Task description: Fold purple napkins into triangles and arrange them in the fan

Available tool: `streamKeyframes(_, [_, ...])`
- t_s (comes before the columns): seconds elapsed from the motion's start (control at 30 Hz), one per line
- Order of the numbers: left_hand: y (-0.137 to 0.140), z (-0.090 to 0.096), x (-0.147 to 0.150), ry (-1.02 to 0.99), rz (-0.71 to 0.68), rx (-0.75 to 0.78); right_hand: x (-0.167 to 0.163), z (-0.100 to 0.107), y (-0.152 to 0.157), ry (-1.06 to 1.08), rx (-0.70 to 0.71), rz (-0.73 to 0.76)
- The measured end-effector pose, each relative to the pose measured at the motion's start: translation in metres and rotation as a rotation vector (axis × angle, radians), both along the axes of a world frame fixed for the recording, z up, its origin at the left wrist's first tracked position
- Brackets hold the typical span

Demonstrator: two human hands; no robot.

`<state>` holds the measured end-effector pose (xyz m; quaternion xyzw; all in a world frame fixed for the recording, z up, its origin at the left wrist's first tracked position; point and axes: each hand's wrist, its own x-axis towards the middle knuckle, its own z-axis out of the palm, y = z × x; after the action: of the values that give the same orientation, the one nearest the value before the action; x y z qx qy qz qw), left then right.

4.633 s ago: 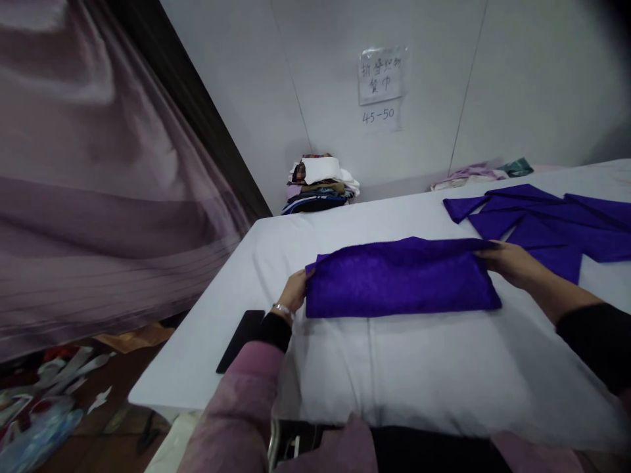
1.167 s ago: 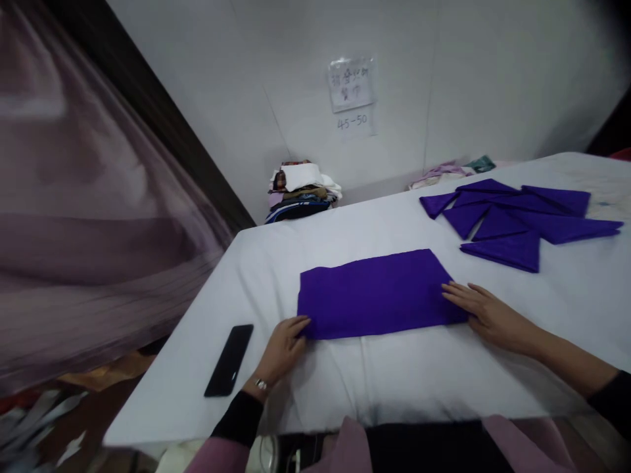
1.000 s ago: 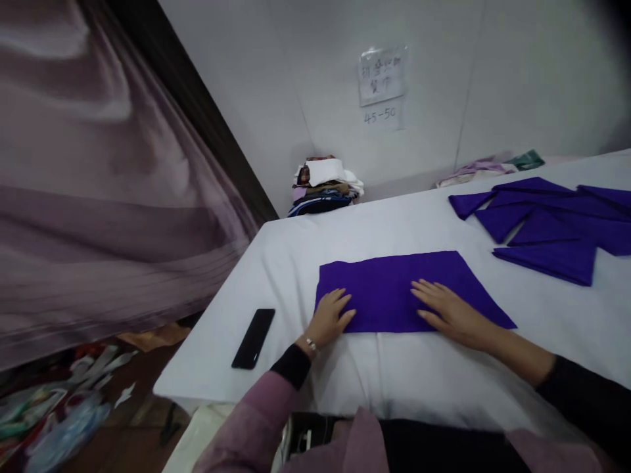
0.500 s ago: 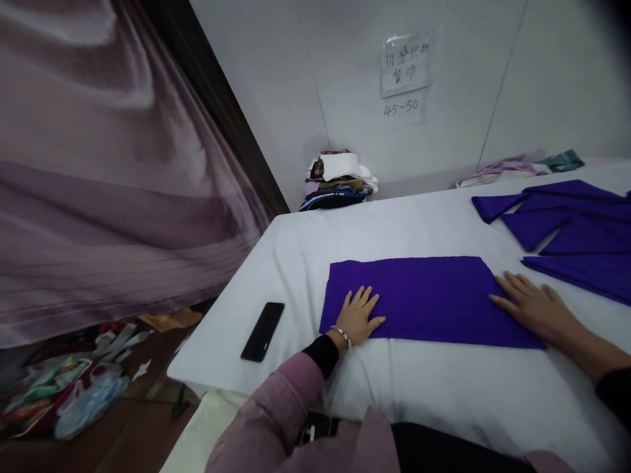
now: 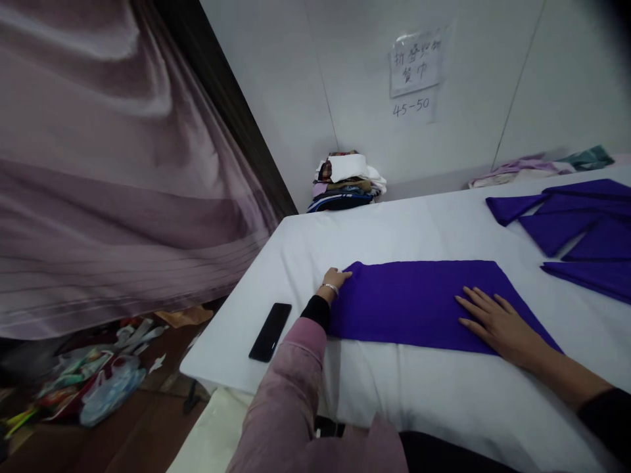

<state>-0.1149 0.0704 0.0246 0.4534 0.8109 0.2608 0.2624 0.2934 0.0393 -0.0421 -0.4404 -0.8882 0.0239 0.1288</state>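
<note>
A folded purple cloth napkin [image 5: 409, 302] lies on the white-covered table, its right end slanting. At its far left corner, my left hand [image 5: 336, 278] is closed with thumb and fingers on the edge, and the fabric there is slightly rumpled. My right hand [image 5: 497, 322] rests flat on the right part of the napkin, fingers extended. A bracelet shows on my left wrist.
On the table's left side lies a black phone [image 5: 270, 332]. More folded purple napkins [image 5: 582, 223] lie at the right. A stack of folded clothes [image 5: 348, 184] stands behind the far edge. Draped curtain [image 5: 123, 177] hangs at the left; plastic bags [image 5: 111, 391] are on the floor.
My left hand has gone from lying flat on the napkin to gripping its far left corner. My right hand has slid left, further onto the cloth. The view has shifted slightly.
</note>
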Motion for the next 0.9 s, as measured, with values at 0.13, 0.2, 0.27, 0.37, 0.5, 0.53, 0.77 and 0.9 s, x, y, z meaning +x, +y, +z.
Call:
streamKeyframes(0.13, [0.006, 0.006, 0.001, -0.188, -0.051, -0.002, 0.003, -0.006, -0.001, -0.033, 0.038, 0.004])
streamKeyframes(0.2, [0.006, 0.007, 0.001, -0.224, -0.054, 0.025, 0.005, -0.006, -0.001, -0.03, 0.04, -0.001])
streamKeyframes(0.27, [0.005, 0.007, -0.002, -0.203, -0.025, 0.072, 0.004, -0.005, -0.001, -0.013, 0.033, -0.004])
streamKeyframes(0.37, [0.002, 0.002, -0.01, -0.097, 0.029, 0.135, 0.003, -0.005, -0.001, 0.004, 0.032, -0.002])
streamKeyframes(0.5, [-0.008, -0.001, -0.021, 0.048, 0.063, 0.168, 0.007, -0.009, 0.0, -0.004, 0.019, 0.006])
streamKeyframes(0.53, [-0.011, -0.001, -0.02, 0.069, 0.067, 0.181, 0.009, -0.009, 0.002, -0.006, 0.002, 0.008])
streamKeyframes(0.77, [-0.03, -0.012, 0.031, 0.503, -0.488, 0.224, -0.04, 0.036, 0.017, 0.01, -0.102, 0.045])
streamKeyframes(0.9, [-0.026, -0.026, 0.048, 0.63, -0.516, 0.068, -0.118, 0.058, 0.025, 0.045, -0.178, 0.163])
